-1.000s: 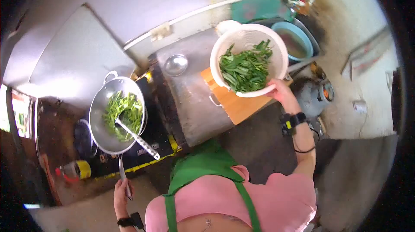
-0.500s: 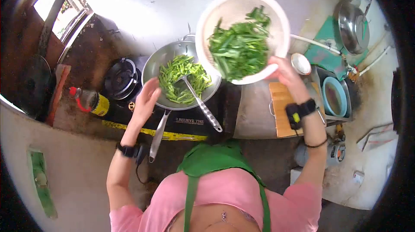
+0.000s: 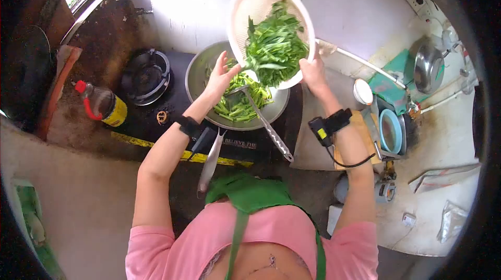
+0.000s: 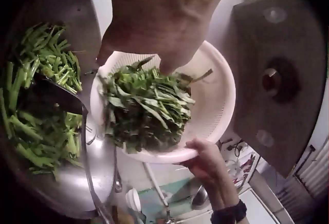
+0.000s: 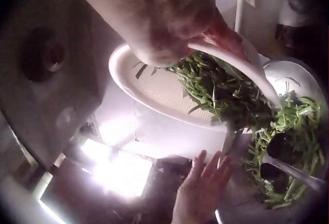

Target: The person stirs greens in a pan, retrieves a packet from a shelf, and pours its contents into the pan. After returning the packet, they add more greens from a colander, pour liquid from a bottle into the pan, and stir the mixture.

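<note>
Above the wok point(image 3: 196, 79), the colander point(image 3: 246, 8) of greens point(image 3: 279, 45) is tilted, low edge wokward — its rim is gripped by the right hand point(image 3: 314, 77), right of the wok, while the left hand point(image 3: 221, 81) is held spread over the wok's left part.

Hands: two, left hand point(image 3: 219, 80) and right hand point(image 3: 314, 74), upper centre. Heaps of greens point(image 3: 277, 45): two, centre and upper centre. White colander point(image 3: 254, 4): one, upper centre. Grey wok point(image 3: 197, 79): one, centre. Spatula point(image 3: 277, 142): one, centre. Red-capped bottle point(image 3: 116, 113): one, left. White bowl point(image 3: 362, 91): one, right. Blue basin point(image 3: 399, 131): one, right.
</note>
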### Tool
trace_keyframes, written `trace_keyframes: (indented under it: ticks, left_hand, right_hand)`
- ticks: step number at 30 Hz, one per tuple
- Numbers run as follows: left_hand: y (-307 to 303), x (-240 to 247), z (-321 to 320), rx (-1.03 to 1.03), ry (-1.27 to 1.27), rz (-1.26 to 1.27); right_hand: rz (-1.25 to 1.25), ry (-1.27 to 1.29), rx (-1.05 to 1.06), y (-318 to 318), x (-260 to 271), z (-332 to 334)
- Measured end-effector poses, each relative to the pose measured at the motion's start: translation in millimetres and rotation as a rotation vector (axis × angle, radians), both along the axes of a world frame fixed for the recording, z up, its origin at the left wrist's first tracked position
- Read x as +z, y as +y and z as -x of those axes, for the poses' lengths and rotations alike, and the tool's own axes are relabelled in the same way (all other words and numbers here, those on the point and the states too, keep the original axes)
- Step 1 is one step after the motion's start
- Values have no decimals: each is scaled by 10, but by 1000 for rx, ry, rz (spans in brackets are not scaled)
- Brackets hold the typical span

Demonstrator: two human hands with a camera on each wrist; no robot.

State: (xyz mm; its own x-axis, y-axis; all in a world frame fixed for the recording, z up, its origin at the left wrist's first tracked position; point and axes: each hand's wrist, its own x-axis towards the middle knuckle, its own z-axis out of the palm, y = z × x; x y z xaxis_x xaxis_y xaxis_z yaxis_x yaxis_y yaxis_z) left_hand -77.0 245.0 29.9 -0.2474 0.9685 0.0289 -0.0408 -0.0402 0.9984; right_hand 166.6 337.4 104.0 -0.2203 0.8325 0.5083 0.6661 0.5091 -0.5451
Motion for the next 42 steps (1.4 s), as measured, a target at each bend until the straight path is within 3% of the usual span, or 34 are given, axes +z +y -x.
trace_keyframes:
  ticks: [1,3,4,9,11,13,15,16,19,20,23,25,28,33,35,37,39,40,42]
  left_hand:
    - [33,6,-13,4,-7,-6]
    - [13,224,-108,-14,-135,-71]
    - [-75,484,-136,-31,-257,2]
    - [-3,349,-33,20,-317,-70]
    - [73,64,67,-57,-66,72]
    - [83,-110,81,-56,-67,91]
    - [40,-121,142,-147,306,135]
    - [11,-134,150,-147,306,139]
    - [-57,-144,151,-65,823,5]
    - [-94,-207,132,36,865,-119]
    - [-144,-293,134,122,878,-186]
    - [-175,-275,93,157,819,-183]
    - [-246,-73,37,260,813,-366]
    - [-305,283,-86,316,830,-454]
    - [-282,391,-132,349,814,-491]
    - [-202,452,-165,395,789,-541]
    - [-268,632,-232,293,462,-367]
    - [-297,719,-237,287,379,-212]
    - [-301,768,-233,353,437,-237]
  right_hand:
    - [73,-44,-41,-84,31,76]
    - [-103,-179,-45,-194,53,219]
    - [-72,-231,-30,-288,127,285]
    - [-54,-321,-1,-412,126,389]
    - [-188,-310,58,-425,104,345]
    - [-216,-316,72,-470,138,295]
    - [-249,-322,84,-494,241,267]
    - [-205,-282,79,-511,299,244]
    - [-187,-183,95,-458,386,147]
    - [-211,-124,117,-459,416,123]
    - [-73,-39,125,-537,586,64]
    - [-146,-42,155,-507,569,4]
    - [-189,-23,178,-429,614,-44]
    - [-248,28,233,-386,699,-110]
    - [-68,37,165,-379,741,-134]
    - [-108,105,176,-260,714,-191]
    - [-129,173,175,-213,670,-305]
    - [-15,281,195,-185,684,-339]
    - [86,394,220,-186,771,-335]
